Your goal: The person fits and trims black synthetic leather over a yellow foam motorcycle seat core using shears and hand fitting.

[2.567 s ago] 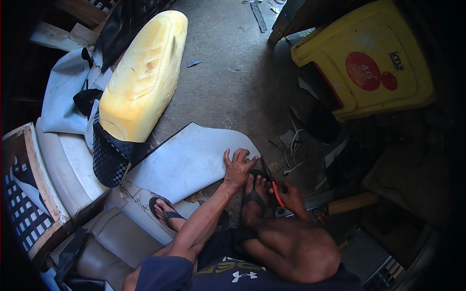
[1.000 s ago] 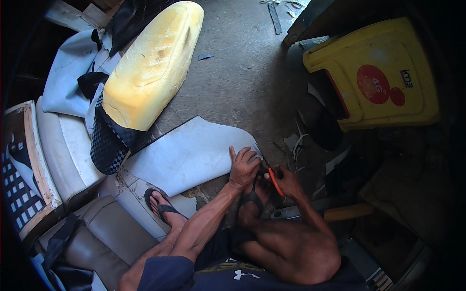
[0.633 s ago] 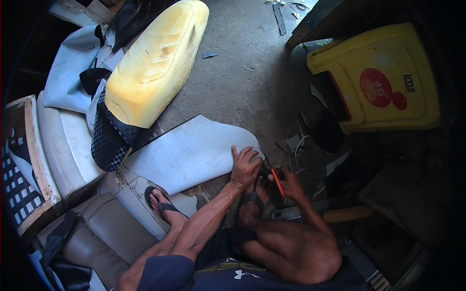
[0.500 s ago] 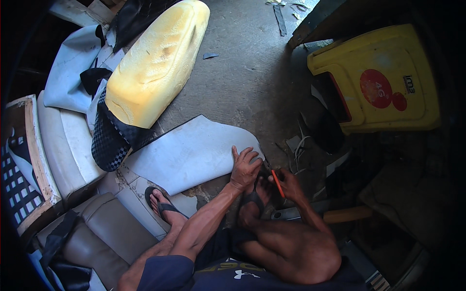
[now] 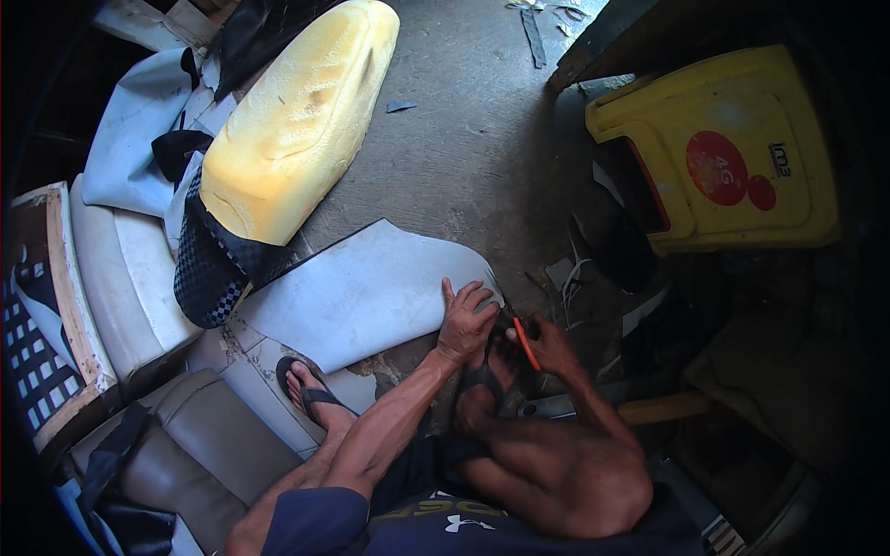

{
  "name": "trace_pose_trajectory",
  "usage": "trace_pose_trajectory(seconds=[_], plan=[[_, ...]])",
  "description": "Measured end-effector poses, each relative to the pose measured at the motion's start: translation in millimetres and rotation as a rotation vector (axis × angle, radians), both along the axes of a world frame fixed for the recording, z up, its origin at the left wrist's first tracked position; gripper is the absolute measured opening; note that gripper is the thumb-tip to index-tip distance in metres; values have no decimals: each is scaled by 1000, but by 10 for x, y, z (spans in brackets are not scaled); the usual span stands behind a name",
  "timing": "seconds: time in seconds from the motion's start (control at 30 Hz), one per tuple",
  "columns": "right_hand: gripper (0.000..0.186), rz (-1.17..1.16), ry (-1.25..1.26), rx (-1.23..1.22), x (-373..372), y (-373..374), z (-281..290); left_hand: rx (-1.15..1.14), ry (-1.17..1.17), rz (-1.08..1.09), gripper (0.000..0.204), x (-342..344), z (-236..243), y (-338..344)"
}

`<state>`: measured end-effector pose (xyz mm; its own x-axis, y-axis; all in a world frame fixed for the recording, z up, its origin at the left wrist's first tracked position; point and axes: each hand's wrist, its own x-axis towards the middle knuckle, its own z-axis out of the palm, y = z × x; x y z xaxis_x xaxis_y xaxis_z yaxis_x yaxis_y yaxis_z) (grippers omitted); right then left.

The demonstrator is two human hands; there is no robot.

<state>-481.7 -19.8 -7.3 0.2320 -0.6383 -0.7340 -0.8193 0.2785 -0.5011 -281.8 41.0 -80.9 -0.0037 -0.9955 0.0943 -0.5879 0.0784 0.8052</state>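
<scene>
A white sheet [image 5: 362, 287] with a dark underside lies across the floor before me, its right end curved. My left hand [image 5: 464, 324] grips that right end, fingers bent over the material near its edge. My right hand [image 5: 547, 347] is closed on orange-handled scissors [image 5: 527, 347], whose dark blades are at the curved edge, just right of my left fingers. My sandalled feet [image 5: 311, 394] are beside the sheet's near edge. Beyond it, to the upper left, lies a long yellow foam seat [image 5: 287, 130] with black checkered material [image 5: 209, 278] at its lower end.
A yellow plastic stool [image 5: 769, 157] lies at the right below a dark wooden edge [image 5: 603, 46]. At the left are folded pale material [image 5: 130, 130], a white padded piece [image 5: 139, 278], a webbed wooden frame [image 5: 79, 315] and grey cushions [image 5: 195, 445]. Offcuts [image 5: 575, 278] lie on the floor [image 5: 445, 148].
Compared with the earliest frame, my right hand and the scissors are higher, nearer the left fingers, and the view has shifted slightly. In the last second the scissors have moved only a little.
</scene>
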Motion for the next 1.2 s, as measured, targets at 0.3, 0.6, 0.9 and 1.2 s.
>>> trace_pose_trajectory(seconds=[0.3,0.6,0.9,1.2], plan=[[67,-21,-50,-3,-28,47,-30,8,40,25,14,7,7,1],[78,53,-35,-40,75,-233,-102,-7,53,4,18,82,16,22],[76,102,-64,-41,34,-363,-141,-16,90,-21,19,81,16,31],[67,246,-55,44,11,-630,-164,-18,78,-13,19,66,-14,55]])
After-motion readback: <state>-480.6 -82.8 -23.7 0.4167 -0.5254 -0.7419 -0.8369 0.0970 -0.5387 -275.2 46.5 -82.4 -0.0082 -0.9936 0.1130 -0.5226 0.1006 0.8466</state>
